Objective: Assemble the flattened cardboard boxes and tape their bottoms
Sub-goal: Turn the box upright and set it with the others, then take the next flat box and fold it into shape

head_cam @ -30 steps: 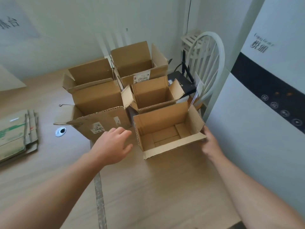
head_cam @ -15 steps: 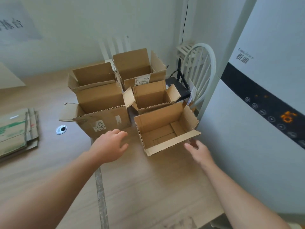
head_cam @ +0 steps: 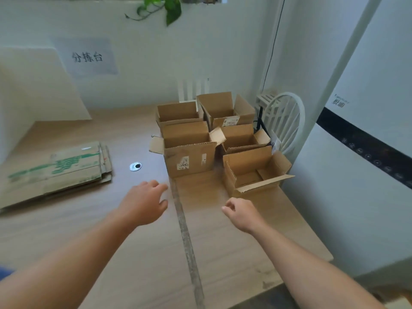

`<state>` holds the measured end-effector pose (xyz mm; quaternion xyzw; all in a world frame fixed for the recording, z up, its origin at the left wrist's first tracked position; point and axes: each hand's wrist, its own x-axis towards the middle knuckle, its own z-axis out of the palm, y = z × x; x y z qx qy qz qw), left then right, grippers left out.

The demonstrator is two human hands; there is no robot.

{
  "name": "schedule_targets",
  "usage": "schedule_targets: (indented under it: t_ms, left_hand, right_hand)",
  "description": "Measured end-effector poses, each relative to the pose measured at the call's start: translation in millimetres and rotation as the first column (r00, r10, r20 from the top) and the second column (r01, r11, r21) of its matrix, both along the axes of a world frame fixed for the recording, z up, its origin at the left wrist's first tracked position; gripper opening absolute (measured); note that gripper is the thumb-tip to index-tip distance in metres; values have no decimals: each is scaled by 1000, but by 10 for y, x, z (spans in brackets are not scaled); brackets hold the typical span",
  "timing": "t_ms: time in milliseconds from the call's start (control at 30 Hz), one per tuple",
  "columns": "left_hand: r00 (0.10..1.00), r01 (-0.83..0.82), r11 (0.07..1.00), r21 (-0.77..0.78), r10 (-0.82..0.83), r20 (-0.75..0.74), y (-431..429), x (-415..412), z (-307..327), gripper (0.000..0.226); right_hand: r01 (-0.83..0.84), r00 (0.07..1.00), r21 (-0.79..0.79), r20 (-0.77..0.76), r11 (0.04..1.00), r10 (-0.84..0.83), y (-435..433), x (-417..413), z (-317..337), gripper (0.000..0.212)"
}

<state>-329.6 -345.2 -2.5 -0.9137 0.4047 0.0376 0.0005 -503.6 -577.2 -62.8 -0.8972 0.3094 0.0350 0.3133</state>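
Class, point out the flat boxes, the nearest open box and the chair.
flat boxes (head_cam: 55,172), head view, top sheet
nearest open box (head_cam: 247,178), head view, inside floor
chair (head_cam: 301,112), head view, backrest rim

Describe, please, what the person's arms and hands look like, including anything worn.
The left hand and right hand are bare: no gloves, rings or watch show. The forearms are uncovered to the picture's edge. A small blue patch at lower left may be clothing.
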Motion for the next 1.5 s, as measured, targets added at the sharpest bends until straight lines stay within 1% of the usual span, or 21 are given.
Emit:
schedule_targets:
  t_ms: [100,233,333,467,633,867,1000,1133,1233,1367,1433,1500]
  left_hand:
    - [997,-55,998,-31,57,53,545,24,97,48]
    - [985,-131,991,-34,134,104,1221,130,227,48]
    - [974,-194,981,-20,195,115,1665,251,277,48]
    - [954,-285,958,-19,286,93,2109,473,282,48]
    - [924,-381,925,-7,381,41,2455,794,184,48]
    - [885,-465,879,105,458,89,2772,1370,77,41]
    - [849,-528,846,75,523,71,2972,1725,76,36]
    - [825,-564,823,61,564,27,3181,2085,6,37]
    - [811,-584,810,55,585,-14,3334,2417,-153,40]
    - [826,-552,827,109,560,-63,3533,2969,-431,40]
    - [842,-519,842,144,533,-81,3626,3282,-577,39]
    - [854,-497,855,148,512,-93,3713,3597,-703,39]
  right_hand:
    - [-138,990,-142,-8,980,138,568,338,233,36]
    - [-296,953,-325,-38,898,300,1260,781,476,36]
    - [-387,918,-403,-86,829,387,1670,1071,563,34]
    - [-456,882,-474,-123,753,456,2065,1421,586,35]
    - [-513,848,-486,-155,708,508,2352,1927,559,36]
    - [-580,793,-507,-175,637,583,2595,2777,467,32]
    - [-623,755,-508,-190,595,627,2746,3301,399,33]
    - [-643,746,-470,-204,605,634,2951,3699,260,32]
    - [-637,760,-447,-224,628,611,3060,4015,126,32]
    - [-602,797,-439,-272,667,540,3171,4471,-36,29]
    - [-586,810,-454,-294,671,508,3222,4711,-110,31]
    - [-563,826,-473,-290,677,484,3262,4959,-175,33]
